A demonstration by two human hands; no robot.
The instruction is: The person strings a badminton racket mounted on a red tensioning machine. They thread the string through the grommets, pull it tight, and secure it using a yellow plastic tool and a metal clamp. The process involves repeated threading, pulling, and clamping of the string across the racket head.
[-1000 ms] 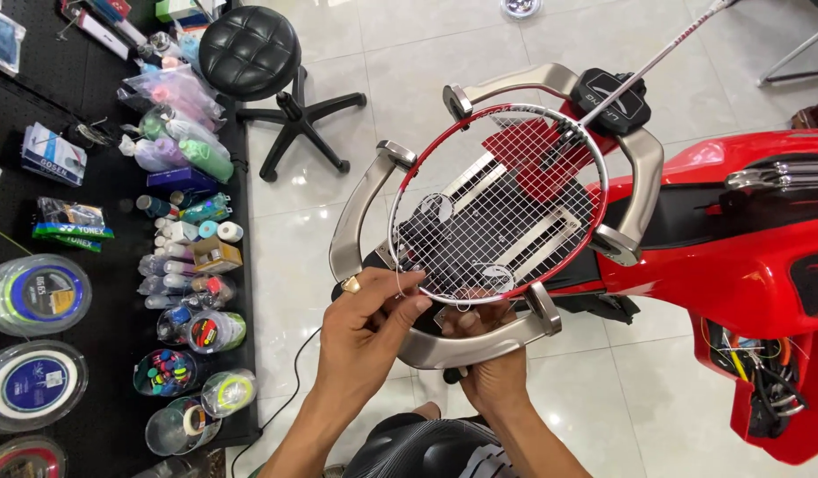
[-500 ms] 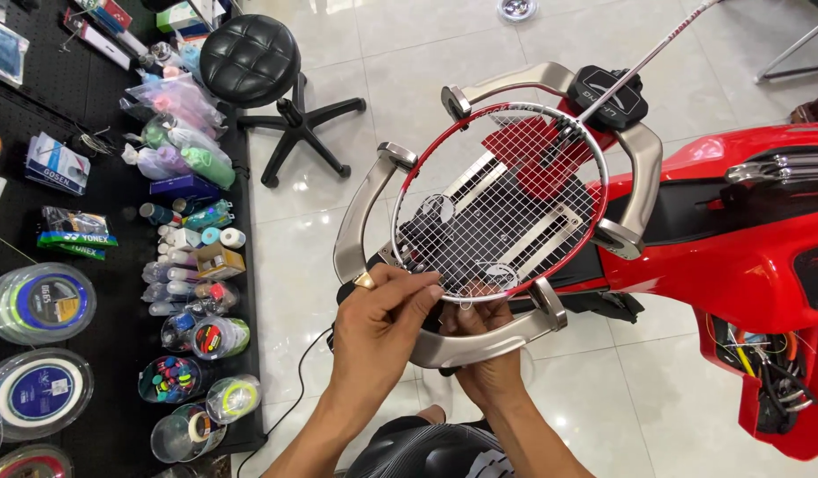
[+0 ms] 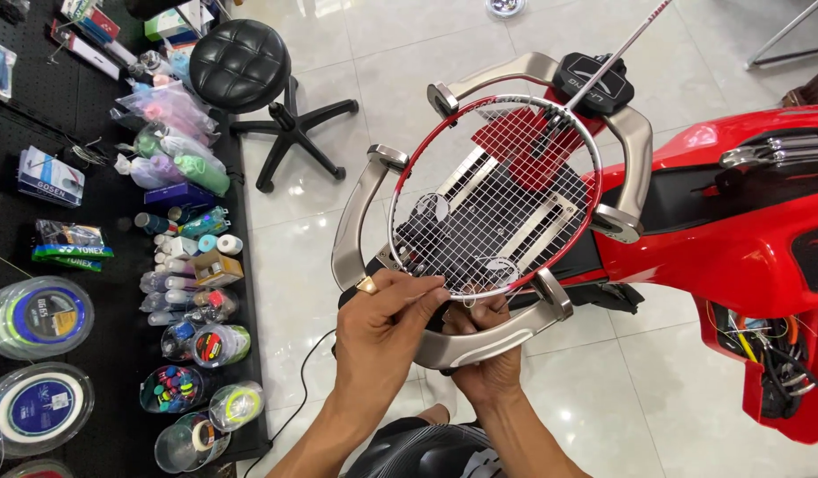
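Both hands work at the near edge of the badminton racket, which is clamped flat in the stringing machine's silver cradle.

Head view:
- Left hand: fingers drawn close together, pinching the thin white string just beside the racket's near rim. A gold ring shows on one finger.
- Right hand: held below the racket's near rim, partly behind the cradle's curved bar. Fingers are curled in; whether they grip the string or only steady the frame cannot be told.
- Racket: red frame, string bed mostly woven, shaft running away from the person over the black head support. The red machine body sits to the racket's right.
- Left of the racket: a black swivel stool and a black mat carrying string reels, tubs and grip rolls, well apart from the hands.

Procedure note, as a judgement: the step appears to be handling string at the frame's near end, possibly threading or tying off. To do it well, keep the pinch close to the rim so the string stays under control, pull along the line of the grommet rather than across it, avoid kinking, and keep the lower hand clear of the cradle's side supports.
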